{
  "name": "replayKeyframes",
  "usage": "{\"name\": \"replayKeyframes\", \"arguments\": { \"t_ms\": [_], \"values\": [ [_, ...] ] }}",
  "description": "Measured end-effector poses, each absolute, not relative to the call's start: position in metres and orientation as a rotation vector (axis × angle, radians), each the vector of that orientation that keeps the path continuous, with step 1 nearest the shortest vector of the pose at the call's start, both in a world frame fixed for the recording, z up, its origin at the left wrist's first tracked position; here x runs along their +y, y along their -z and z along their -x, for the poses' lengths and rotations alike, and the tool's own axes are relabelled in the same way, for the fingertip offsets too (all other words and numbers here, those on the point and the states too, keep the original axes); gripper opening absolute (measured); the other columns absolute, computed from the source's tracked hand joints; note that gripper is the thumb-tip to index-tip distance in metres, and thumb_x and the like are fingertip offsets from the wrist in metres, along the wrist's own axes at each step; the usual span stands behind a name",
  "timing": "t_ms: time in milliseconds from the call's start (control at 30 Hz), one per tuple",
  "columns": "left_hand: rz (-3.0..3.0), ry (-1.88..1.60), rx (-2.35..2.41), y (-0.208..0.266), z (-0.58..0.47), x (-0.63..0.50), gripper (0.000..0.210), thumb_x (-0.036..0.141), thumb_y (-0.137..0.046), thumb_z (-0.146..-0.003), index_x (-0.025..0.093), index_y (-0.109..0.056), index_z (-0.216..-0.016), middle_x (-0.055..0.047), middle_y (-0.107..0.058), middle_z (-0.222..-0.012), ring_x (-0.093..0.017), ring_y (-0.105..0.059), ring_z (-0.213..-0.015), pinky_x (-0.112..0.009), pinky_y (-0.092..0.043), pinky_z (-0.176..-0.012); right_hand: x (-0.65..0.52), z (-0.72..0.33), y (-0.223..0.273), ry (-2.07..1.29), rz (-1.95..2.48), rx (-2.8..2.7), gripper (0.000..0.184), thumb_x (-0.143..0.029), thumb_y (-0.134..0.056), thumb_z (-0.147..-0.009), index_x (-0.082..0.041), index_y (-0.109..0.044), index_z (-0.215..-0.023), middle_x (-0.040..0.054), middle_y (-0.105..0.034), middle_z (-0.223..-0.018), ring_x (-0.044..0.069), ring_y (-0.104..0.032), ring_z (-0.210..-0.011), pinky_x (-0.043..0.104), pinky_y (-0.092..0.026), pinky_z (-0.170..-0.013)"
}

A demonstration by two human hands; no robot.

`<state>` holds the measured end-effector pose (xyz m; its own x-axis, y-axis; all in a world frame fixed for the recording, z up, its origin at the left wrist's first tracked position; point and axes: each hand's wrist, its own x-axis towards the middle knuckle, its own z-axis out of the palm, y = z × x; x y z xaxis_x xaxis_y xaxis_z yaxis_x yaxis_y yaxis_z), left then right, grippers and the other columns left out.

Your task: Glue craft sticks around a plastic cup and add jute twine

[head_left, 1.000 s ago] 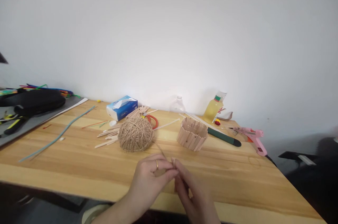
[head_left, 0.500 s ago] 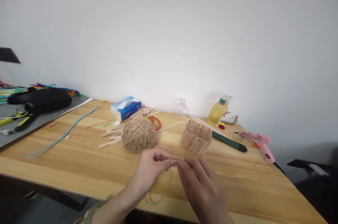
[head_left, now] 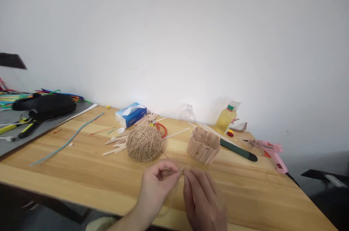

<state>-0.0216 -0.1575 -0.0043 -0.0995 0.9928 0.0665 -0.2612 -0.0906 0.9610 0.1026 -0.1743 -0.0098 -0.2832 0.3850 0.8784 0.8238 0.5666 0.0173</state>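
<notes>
My left hand [head_left: 159, 183] pinches a strand of brown twine [head_left: 183, 170] between thumb and forefinger, over the front of the table. Right beside it, my right hand [head_left: 203, 196] has its fingertips closed on the same twine, and a small loop shows between the two hands. A loose length of the twine hangs below them, faint against the wood. Behind my left hand sits the large ball of twine [head_left: 144, 143]. A small box made of wooden craft sticks [head_left: 203, 149] stands behind my right hand, its top open.
Craft sticks [head_left: 117, 140], orange-handled scissors [head_left: 163, 129] and a blue tissue box [head_left: 131, 114] lie beyond the ball. A green-black tool [head_left: 238, 150], a yellow liquid bottle [head_left: 225, 119] and a pink glue gun [head_left: 274, 153] are at right. A blue pipe cleaner [head_left: 68, 140] lies left.
Both hands stay together at the twine, and a small loop now shows at my fingertips. My right hand has turned slightly. The whole view has shifted a little.
</notes>
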Motion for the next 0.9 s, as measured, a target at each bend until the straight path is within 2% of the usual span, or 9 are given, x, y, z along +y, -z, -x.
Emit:
{"name": "replayKeyframes", "arguments": {
  "t_ms": [167,367,467,633,767,900],
  "values": [
    [-1.085,-1.507,0.971,0.009,0.019,-0.158,0.009,0.021,-0.070,-0.057,0.015,-0.062,-0.056,-0.003,-0.063,-0.062,-0.014,-0.059,-0.061,-0.024,-0.050,-0.061,-0.172,-0.098,0.013,0.538,1.009,-1.795,0.018,-0.010,-0.047,-0.085,-0.015,-0.063,-0.093,0.0085,-0.067,-0.074,0.018,-0.064,-0.067,0.028,-0.053,-0.060],
    [-1.136,-1.436,0.905,0.007,0.022,-0.160,0.004,0.016,-0.067,-0.058,0.015,-0.064,-0.059,-0.006,-0.067,-0.068,-0.016,-0.063,-0.068,-0.027,-0.052,-0.069,-0.173,-0.100,0.007,-0.031,1.038,-1.687,0.018,-0.018,-0.048,-0.088,-0.020,-0.065,-0.082,0.0042,-0.066,-0.071,0.014,-0.064,-0.065,0.021,-0.054,-0.058],
    [-1.119,-1.377,0.894,0.008,0.023,-0.161,0.003,0.015,-0.066,-0.058,0.015,-0.064,-0.060,-0.005,-0.068,-0.069,-0.016,-0.063,-0.069,-0.026,-0.051,-0.070,-0.174,-0.103,0.006,-0.196,1.034,-1.694,0.015,-0.017,-0.052,-0.085,-0.020,-0.065,-0.081,0.0025,-0.065,-0.071,0.012,-0.062,-0.063,0.018,-0.052,-0.055],
    [-1.099,-1.311,0.883,0.009,0.024,-0.161,0.007,0.018,-0.067,-0.059,0.015,-0.062,-0.063,-0.004,-0.065,-0.064,-0.014,-0.059,-0.064,-0.025,-0.048,-0.066,-0.175,-0.106,0.005,-0.193,1.071,-1.697,0.010,-0.016,-0.056,-0.080,-0.019,-0.063,-0.073,-0.0006,-0.059,-0.061,0.010,-0.053,-0.050,0.018,-0.046,-0.046],
    [-1.043,-1.306,0.896,0.007,0.024,-0.161,0.014,0.021,-0.071,-0.059,0.014,-0.058,-0.061,0.000,-0.061,-0.058,-0.011,-0.056,-0.058,-0.022,-0.045,-0.059,-0.178,-0.106,0.004,-0.244,1.079,-1.736,0.011,-0.014,-0.056,-0.077,-0.019,-0.060,-0.069,-0.0020,-0.056,-0.058,0.010,-0.049,-0.050,0.019,-0.043,-0.046],
    [-0.943,-1.217,0.843,0.004,0.023,-0.161,0.025,0.031,-0.075,-0.057,0.014,-0.056,-0.060,0.001,-0.060,-0.055,-0.011,-0.056,-0.055,-0.023,-0.045,-0.059,-0.179,-0.111,0.006,-0.492,1.066,-1.605,0.013,-0.020,-0.056,-0.079,-0.019,-0.059,-0.066,-0.0011,-0.055,-0.060,0.011,-0.050,-0.053,0.020,-0.042,-0.049]
  ]
}}
